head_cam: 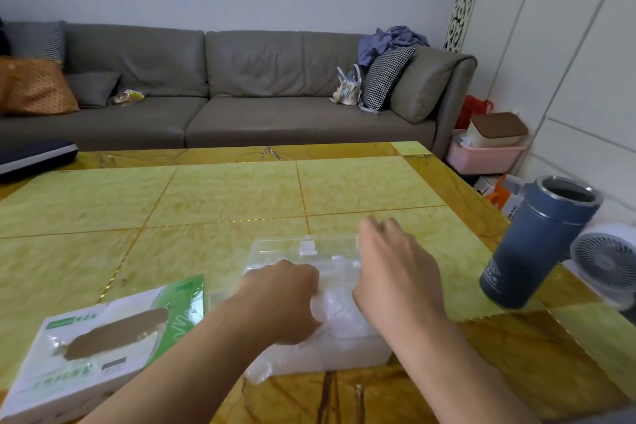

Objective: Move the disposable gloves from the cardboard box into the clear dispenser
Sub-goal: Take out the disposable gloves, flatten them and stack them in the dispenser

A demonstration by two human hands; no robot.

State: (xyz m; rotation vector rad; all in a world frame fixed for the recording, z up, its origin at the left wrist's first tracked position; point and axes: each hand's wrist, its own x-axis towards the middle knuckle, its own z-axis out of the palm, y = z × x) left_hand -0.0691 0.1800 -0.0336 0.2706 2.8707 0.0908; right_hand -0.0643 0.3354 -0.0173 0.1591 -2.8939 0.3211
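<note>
Looking from the head view, near middle of the table (223,193):
Gloves: the disposable gloves (339,311) are a crumpled, milky, see-through wad heaped in the clear dispenser (358,353).
Dispenser look: a transparent box with frosted near wall; its clear lid (306,249) stands open on the far side, a small white tab at the middle.
Dispenser axis: long side runs left to right, opening faces up.
Cardboard box: the cardboard box (99,351), white and green with a torn brown slot on top, lies at near left, long axis left to right, slightly skewed, just beside the dispenser.
Left hand: the left hand (278,303) is curled, knuckles up, pressing into the gloves; fingertips are hidden, so I cannot tell whether it pinches them.
Right hand: the right hand (392,265) reaches over the dispenser's right end, fingers loosely bent at the lid's right edge; actual contact is unclear.
Right side: a blue flask (537,244) stands near a white fan (605,258).
</note>
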